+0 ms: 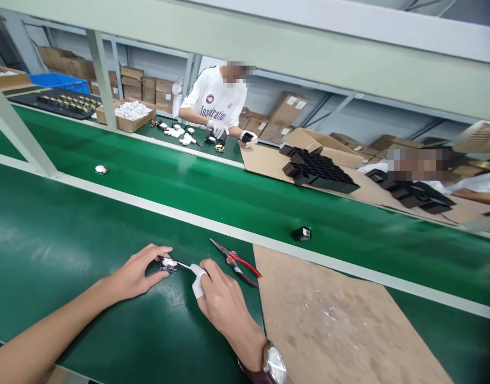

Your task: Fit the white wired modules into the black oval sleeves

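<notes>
My left hand (138,272) is closed on a small black part with a white top (169,264), pinched between thumb and fingers just above the green bench. My right hand (218,293), with white covers on its fingers and a watch on the wrist, grips a thin light-coloured tool (183,264). The tool's tip meets the right side of the small part; its exact kind is hard to make out. Beyond my right hand lies a pair of long-nose pliers (233,260) with red and black handles, touched by neither hand.
A cardboard sheet (324,314) lies right of the pliers. Beyond a pale rail, the green belt (181,184) carries a small white-topped part (101,169) and a black case (301,233). Across it, a gloved co-worker (216,98) handles parts near stacked black cases (320,170). Another person is at right.
</notes>
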Tool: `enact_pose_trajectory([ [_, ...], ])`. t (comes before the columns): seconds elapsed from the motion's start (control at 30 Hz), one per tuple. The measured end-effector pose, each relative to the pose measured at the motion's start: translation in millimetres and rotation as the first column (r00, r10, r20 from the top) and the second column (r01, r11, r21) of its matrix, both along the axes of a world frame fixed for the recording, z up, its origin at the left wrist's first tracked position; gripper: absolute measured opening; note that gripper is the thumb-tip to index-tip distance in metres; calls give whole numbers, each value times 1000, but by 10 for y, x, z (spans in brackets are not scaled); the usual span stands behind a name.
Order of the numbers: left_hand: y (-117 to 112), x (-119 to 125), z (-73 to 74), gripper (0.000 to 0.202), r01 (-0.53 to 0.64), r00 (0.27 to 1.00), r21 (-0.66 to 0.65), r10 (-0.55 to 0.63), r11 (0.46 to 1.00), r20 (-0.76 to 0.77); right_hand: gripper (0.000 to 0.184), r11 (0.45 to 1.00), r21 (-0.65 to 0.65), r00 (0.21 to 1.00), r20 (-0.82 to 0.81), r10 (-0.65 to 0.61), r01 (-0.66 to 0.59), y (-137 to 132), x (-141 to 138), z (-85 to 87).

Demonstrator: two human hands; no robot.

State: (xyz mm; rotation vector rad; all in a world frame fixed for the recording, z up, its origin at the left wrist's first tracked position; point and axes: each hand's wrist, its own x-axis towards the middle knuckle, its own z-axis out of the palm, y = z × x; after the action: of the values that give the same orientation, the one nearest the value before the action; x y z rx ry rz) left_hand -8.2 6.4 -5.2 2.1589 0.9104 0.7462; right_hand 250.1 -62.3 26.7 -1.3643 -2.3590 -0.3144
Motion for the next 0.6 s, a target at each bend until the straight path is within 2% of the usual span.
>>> enact_pose_trajectory([
  [0.33, 15, -17, -20, 55, -4, 1000, -77, 6, 997, 19, 25, 998, -6, 997, 46, 58, -58, 88, -101, 63],
  [0.6, 12, -35, -32, 52, -7, 1000, -111, 8, 994, 18, 19, 980, -108, 986, -7, 165, -165, 284, -102, 69],
])
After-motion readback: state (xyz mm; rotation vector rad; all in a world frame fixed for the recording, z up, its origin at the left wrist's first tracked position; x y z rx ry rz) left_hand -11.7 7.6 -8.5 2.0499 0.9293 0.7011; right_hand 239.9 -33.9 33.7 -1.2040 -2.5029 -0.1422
